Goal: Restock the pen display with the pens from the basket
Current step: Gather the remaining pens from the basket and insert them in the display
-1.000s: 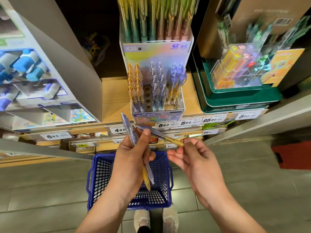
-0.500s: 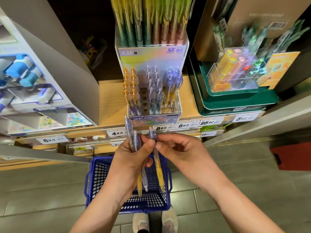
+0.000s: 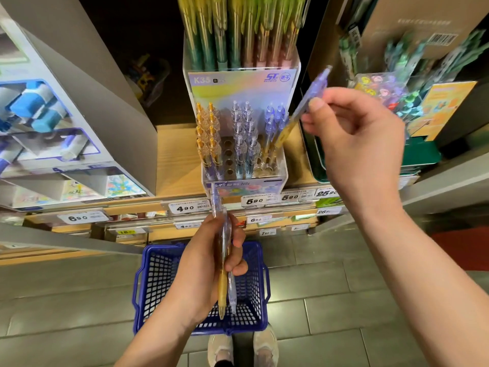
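Note:
A clear pen display (image 3: 283,170) stands on the wooden shelf, with orange, clear and purple-topped pens in rows and several vacant holes in its middle. My right hand (image 3: 354,136) pinches one purple-and-yellow pen (image 3: 304,107), held slanted with its tip over the display's right rows. Lower down, my left hand (image 3: 209,263) grips two pens (image 3: 225,260) upright above the blue basket (image 3: 148,284) on the floor. The basket's inside shows no pens where it is visible.
A grey-and-blue carton display (image 3: 68,123) stands left of the pen display, and green trays with markers (image 3: 383,102) stand right. Price tags (image 3: 185,207) line the shelf edge. Tall pens (image 3: 238,30) rise behind. My shoes (image 3: 243,345) show below the basket.
My right hand took one pen from the left hand's bunch and lifted it up and right to the display's right side. The left hand stays over the basket with two pens.

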A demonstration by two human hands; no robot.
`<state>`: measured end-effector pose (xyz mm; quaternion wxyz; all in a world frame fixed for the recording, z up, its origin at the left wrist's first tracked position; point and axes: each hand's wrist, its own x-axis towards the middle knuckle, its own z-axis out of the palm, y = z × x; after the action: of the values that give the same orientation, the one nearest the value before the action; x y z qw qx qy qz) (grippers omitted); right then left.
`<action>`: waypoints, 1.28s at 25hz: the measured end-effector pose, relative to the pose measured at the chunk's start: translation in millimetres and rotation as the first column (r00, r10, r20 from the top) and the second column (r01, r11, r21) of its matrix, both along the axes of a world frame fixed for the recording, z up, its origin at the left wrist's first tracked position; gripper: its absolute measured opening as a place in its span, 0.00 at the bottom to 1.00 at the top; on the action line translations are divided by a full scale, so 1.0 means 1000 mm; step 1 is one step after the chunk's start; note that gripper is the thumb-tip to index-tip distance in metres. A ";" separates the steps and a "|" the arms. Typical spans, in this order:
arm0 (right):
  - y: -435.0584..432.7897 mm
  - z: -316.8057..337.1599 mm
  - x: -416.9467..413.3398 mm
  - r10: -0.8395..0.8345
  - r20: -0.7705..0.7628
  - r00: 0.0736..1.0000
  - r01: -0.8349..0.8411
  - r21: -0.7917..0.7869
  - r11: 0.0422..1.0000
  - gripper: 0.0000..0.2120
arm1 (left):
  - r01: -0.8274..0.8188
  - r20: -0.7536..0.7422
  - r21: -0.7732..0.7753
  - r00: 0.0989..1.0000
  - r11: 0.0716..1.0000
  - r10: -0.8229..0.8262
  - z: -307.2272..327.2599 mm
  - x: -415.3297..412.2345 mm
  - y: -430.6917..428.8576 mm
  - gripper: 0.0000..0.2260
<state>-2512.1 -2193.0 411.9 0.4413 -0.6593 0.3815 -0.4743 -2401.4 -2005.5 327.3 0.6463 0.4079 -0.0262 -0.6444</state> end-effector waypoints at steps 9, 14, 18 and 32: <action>0.005 -0.034 0.016 0.018 -0.332 0.943 -0.068 -0.139 0.988 0.05 | -0.029 0.193 -0.012 0.981 1.000 0.031 -0.003 -0.003 0.003 0.07; 0.008 -0.036 0.019 -0.029 -0.377 0.926 -0.049 -0.196 0.979 0.04 | -0.012 0.195 -0.022 0.981 1.000 0.016 -0.003 -0.001 0.002 0.10; 0.011 -0.038 0.018 -0.054 -0.360 0.931 -0.029 -0.219 0.975 0.04 | -0.012 0.184 -0.039 0.983 0.999 0.019 -0.003 -0.001 0.001 0.11; 0.015 -0.045 0.014 -0.076 -0.351 0.933 -0.005 -0.225 0.974 0.05 | -0.003 0.117 -0.066 0.993 0.998 0.011 -0.008 -0.002 -0.001 0.11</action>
<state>-2498.1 -2177.7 366.6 0.2794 -0.7726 0.4117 -0.3943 -2403.3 -2006.1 319.7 0.6591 0.4237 -0.0839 -0.6157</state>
